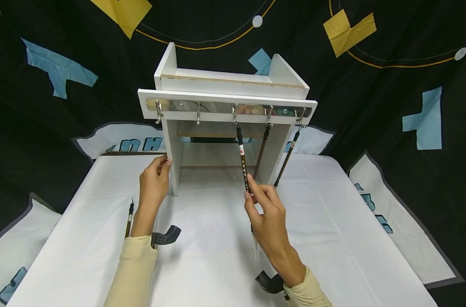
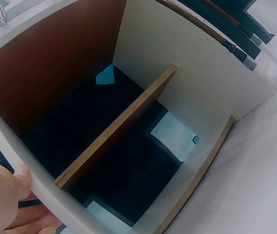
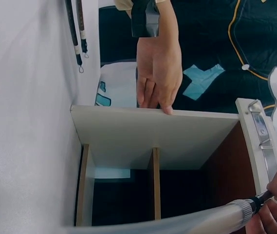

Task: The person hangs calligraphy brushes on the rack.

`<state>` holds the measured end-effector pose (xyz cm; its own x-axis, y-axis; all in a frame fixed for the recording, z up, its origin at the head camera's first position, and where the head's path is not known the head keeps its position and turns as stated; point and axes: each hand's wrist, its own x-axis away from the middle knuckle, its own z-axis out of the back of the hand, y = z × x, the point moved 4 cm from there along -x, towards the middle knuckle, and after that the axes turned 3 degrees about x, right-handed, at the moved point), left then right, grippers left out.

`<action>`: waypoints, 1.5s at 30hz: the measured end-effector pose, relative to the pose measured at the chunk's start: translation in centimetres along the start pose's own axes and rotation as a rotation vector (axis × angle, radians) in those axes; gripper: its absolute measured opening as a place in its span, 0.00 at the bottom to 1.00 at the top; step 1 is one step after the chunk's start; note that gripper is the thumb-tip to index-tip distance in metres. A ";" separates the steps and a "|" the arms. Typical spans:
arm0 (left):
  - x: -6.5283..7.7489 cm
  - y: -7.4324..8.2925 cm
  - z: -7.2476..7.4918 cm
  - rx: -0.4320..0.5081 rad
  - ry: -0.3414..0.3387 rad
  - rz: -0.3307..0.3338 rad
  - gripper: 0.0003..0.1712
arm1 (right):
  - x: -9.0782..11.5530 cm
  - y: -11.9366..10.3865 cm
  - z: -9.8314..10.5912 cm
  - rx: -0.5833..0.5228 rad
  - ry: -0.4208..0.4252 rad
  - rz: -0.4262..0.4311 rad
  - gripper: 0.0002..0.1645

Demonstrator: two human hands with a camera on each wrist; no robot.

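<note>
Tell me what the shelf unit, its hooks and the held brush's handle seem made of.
Shelf unit: probably laminated wood-based board; smooth white faces, bare tan edges. Hooks: polished metal, judging by bright glints. Brush handle: possibly lacquered wood or bamboo; dark, pale markings.

There are five hooks (image 1: 198, 113), five brushes (image 1: 242, 157), one shelf unit (image 1: 233, 89) and two hands (image 1: 269, 213).

Wht tbl (image 1: 209, 256), wht shelf unit (image 1: 221, 115) on top, brushes (image 1: 131, 209) L
</note>
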<state>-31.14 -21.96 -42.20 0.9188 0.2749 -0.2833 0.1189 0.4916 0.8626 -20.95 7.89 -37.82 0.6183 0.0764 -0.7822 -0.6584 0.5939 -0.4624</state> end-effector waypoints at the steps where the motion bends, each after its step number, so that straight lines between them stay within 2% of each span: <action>1: 0.0 0.0 0.0 -0.001 0.000 0.001 0.28 | 0.0 0.0 0.0 -0.001 -0.001 -0.001 0.32; 45: 0.0 0.0 0.0 0.010 0.000 0.000 0.28 | -0.5 -0.1 -0.3 -0.009 -0.027 -0.040 0.31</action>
<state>-31.12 -21.97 -42.19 0.9187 0.2751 -0.2834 0.1225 0.4837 0.8666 -21.35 7.59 -37.52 0.6552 0.0742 -0.7518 -0.6368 0.5897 -0.4967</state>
